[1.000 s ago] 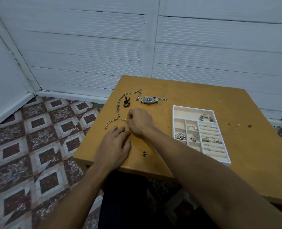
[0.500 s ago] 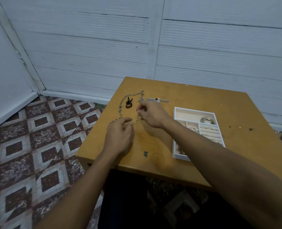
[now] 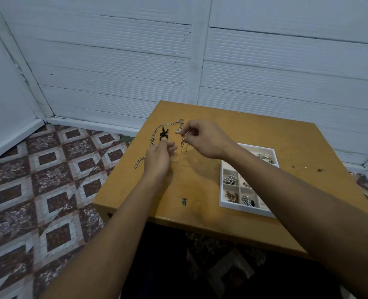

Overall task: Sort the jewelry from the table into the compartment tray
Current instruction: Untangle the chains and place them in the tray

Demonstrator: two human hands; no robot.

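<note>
A thin fine chain (image 3: 182, 147) hangs above the wooden table (image 3: 200, 190), pinched near its top by my right hand (image 3: 204, 138). My left hand (image 3: 160, 156) pinches the chain's lower end, fingers curled. A thick silver link chain (image 3: 157, 134) lies on the table behind my hands, partly hidden by the left one. A black clip (image 3: 164, 134) sits inside its loop. The white compartment tray (image 3: 228, 205) stands to the right, holding rings, earrings and bangles (image 3: 265, 157); my right forearm covers part of it.
The table's left edge drops to a patterned tile floor (image 3: 38, 190). A white panelled wall (image 3: 178, 61) stands behind the table. A small black hash mark (image 3: 184, 201) is drawn near the front edge.
Both hands rose from the table surface and lifted the thin chain, stretching it between them. The watch seen one second ago is now hidden behind my right hand.
</note>
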